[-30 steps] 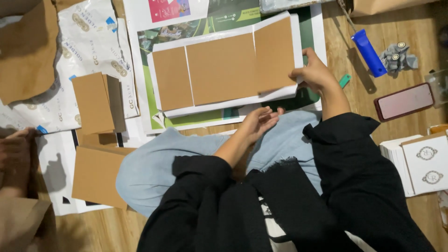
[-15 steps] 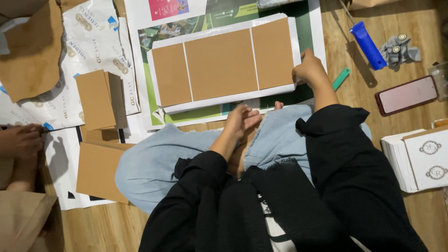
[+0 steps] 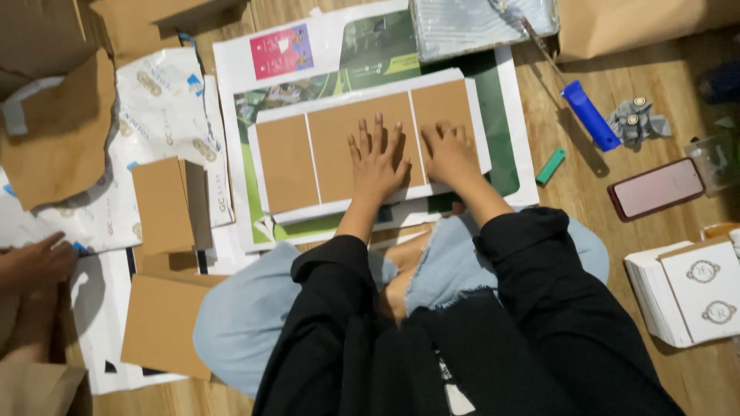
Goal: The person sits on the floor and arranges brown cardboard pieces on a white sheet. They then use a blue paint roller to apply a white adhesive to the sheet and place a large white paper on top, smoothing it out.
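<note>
Three brown cardboard panels (image 3: 287, 163) lie side by side on a white sheet (image 3: 262, 123), which rests on a large printed poster (image 3: 331, 58) on the floor. My left hand (image 3: 375, 158) presses flat on the middle panel with fingers spread. My right hand (image 3: 450, 152) lies flat on the right panel, fingers slightly curled. Neither hand holds anything. My black sleeves and light blue jeans fill the lower frame.
Cardboard pieces (image 3: 162, 202) lie at left, where another person's hand (image 3: 35, 262) rests. A grey tray (image 3: 478, 23) with a blue-handled roller (image 3: 590, 115) sits at top right. A phone (image 3: 655, 189), green marker (image 3: 550, 166), and white boxes (image 3: 697, 296) lie at right.
My right hand left the sheet's right edge and now lies flat on the right panel. My left hand came up from my lap onto the middle panel. The camera tilted.
</note>
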